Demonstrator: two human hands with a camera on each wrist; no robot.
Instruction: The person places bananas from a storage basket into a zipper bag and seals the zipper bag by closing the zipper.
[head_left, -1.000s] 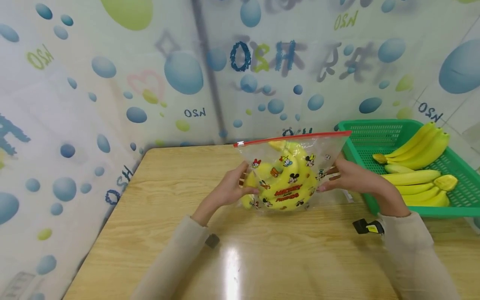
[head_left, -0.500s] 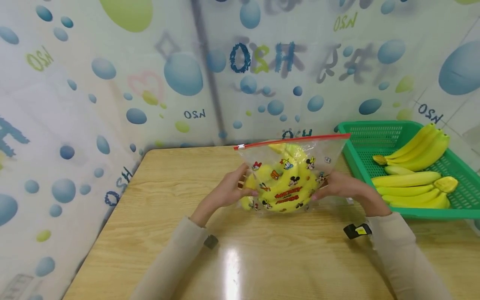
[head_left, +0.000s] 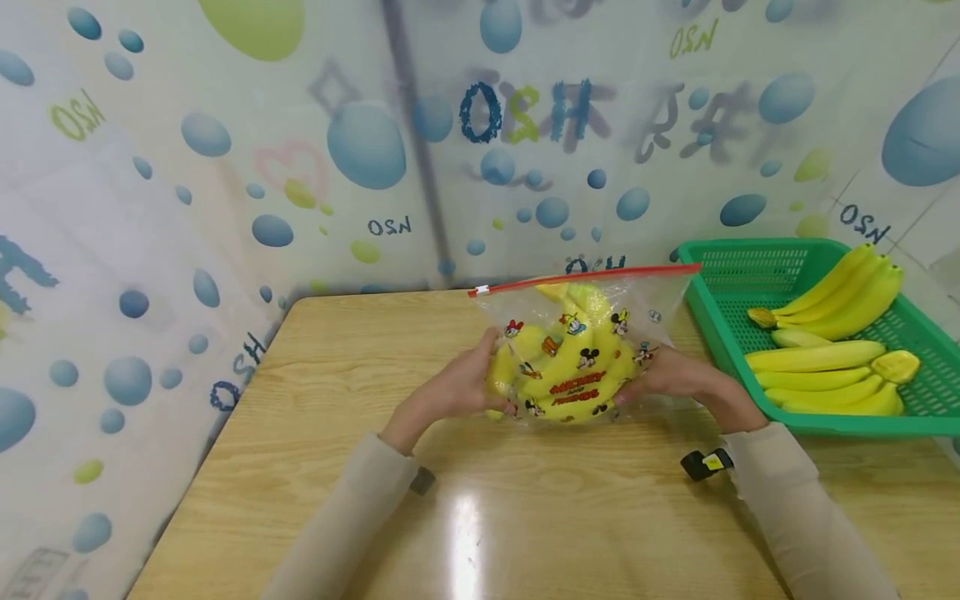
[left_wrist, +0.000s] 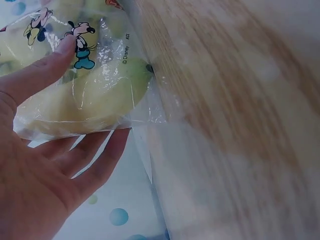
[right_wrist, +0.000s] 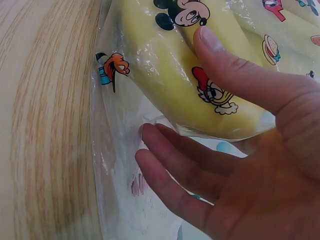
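Note:
A clear zip bag (head_left: 583,390) with a red top strip and cartoon prints stands on the wooden table, with a bunch of yellow bananas (head_left: 592,304) inside. My left hand (head_left: 468,379) grips its left side. In the left wrist view the thumb (left_wrist: 47,70) presses on the printed front and the other fingers (left_wrist: 92,160) go behind the bag. On the right side my right hand (head_left: 671,375) holds the bag the same way, its thumb (right_wrist: 240,70) over the front and its fingers (right_wrist: 175,175) behind. A white slider (head_left: 482,290) sits at the strip's left end.
To the right stands a green plastic basket (head_left: 817,427) holding more bananas (head_left: 817,358). A patterned curtain (head_left: 450,150) hangs behind the wooden table (head_left: 360,342). Each wrist wears a black camera mount (head_left: 697,465).
My right hand has moved left from near the bag's edge and now grips the bag against the bananas. The left hand has closed in slightly. The bag has hardly moved.

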